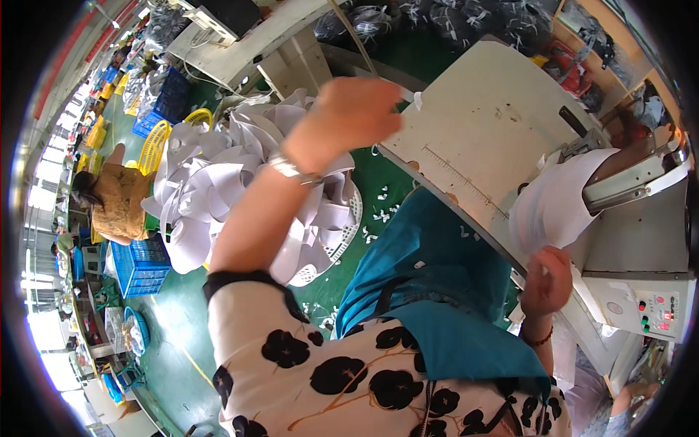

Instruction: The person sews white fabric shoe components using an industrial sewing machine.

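My left hand (351, 115) is raised over the near-left corner of a flat pale worktop (466, 109). Motion smears its fingers, and a small white scrap (417, 100) lies close to their tips. At the right, my right hand (546, 280) has its fingers curled in, with nothing visible in them. Just beyond it, a white curved sheet, shaped like a lampshade (550, 200), sits around the metal arm (630, 186) of a machine. Left of my left forearm, many similar white curved pieces (211, 189) are heaped over a white perforated basket (349, 229).
A control box (648, 306) with buttons stands at the right, below the machine arm. White scraps (380, 215) litter the green floor. Blue crates (140, 266) and a yellow basket (154, 146) are at the left, near a seated person (120, 197). Black bags (466, 22) lie behind.
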`<action>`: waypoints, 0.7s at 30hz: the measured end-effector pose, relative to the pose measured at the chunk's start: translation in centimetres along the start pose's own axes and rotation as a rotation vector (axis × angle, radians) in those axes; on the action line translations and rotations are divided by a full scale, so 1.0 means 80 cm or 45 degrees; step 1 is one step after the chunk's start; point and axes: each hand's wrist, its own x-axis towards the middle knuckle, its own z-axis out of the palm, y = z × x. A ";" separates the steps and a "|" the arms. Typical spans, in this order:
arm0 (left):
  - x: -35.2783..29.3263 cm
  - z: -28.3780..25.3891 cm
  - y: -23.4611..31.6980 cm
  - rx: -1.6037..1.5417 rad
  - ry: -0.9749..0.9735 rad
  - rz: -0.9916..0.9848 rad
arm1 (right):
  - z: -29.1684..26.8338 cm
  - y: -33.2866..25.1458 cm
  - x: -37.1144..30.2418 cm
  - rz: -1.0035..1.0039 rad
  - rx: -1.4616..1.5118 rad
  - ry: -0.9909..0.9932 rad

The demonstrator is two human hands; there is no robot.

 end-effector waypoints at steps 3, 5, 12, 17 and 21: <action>-0.082 -0.056 -0.031 0.100 0.196 -0.111 | 0.032 0.001 0.016 -0.099 0.170 -0.186; -0.124 -0.091 -0.030 0.166 0.156 -0.503 | 0.047 -0.005 0.025 -0.109 0.218 -0.246; -0.313 -0.120 -0.155 0.982 0.118 -0.900 | 0.098 -0.026 0.046 -0.282 0.547 -0.436; -0.338 -0.101 -0.194 -0.604 0.353 -1.403 | 0.124 -0.037 0.054 -0.361 0.597 -0.501; -0.327 -0.100 -0.165 -0.481 0.567 -1.105 | 0.148 -0.054 0.071 -0.419 0.607 -0.623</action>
